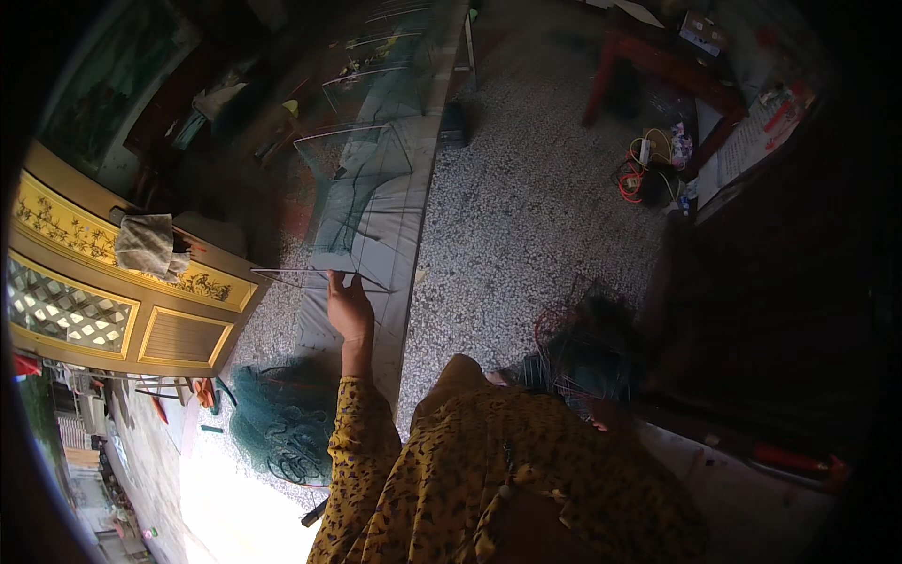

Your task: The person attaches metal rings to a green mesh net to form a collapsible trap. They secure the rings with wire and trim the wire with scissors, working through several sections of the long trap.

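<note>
My left hand is raised at the middle left, thumb and fingers pinched on a thin metal rod. The rod looks like one side of a wire frame. Beyond it, a long green mesh net with several rectangular wire frames stretches away over a pale sheet on the floor. Left of my forearm lies a heap of dark green netting. My right hand does not show; the patterned yellow sleeve and clothing fill the lower middle.
A yellow-panelled wooden door with a cloth over it stands at the left. Speckled floor spreads across the middle. A dark bundle of netting and wires lies right of me. Coiled cords sit near a red table frame.
</note>
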`<state>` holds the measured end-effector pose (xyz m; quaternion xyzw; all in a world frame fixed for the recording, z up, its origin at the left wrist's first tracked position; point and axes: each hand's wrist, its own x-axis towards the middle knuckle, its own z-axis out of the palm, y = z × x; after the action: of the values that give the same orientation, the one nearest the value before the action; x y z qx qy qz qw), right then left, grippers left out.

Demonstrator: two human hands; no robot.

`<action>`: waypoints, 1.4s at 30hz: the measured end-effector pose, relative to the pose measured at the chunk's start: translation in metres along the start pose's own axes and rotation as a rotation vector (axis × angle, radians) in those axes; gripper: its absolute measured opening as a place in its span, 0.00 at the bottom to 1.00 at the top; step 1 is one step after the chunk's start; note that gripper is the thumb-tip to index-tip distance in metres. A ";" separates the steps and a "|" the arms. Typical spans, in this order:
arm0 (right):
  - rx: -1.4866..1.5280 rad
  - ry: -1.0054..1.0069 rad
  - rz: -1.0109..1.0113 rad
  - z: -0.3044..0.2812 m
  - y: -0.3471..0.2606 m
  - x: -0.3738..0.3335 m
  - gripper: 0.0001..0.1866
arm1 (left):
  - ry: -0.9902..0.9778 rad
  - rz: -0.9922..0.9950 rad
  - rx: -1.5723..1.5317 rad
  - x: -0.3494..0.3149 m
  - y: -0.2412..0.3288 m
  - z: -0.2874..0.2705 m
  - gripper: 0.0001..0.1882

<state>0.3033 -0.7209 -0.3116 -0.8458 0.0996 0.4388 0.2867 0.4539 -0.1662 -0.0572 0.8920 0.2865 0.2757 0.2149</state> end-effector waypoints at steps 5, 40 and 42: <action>-0.142 -0.060 -0.114 0.008 0.002 0.033 0.15 | 0.027 -0.201 -0.172 -0.001 0.010 0.016 0.24; 0.245 0.091 -0.048 -0.249 -0.217 0.237 0.14 | -1.787 0.973 -2.179 0.208 0.455 0.146 0.19; 0.260 0.085 -0.015 -0.273 -0.221 0.255 0.15 | -1.799 0.955 -2.171 0.214 0.469 0.163 0.19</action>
<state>0.7351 -0.6758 -0.3043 -0.8201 0.1613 0.3836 0.3928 0.8846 -0.4166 0.1522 0.1749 -0.5914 -0.2375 0.7505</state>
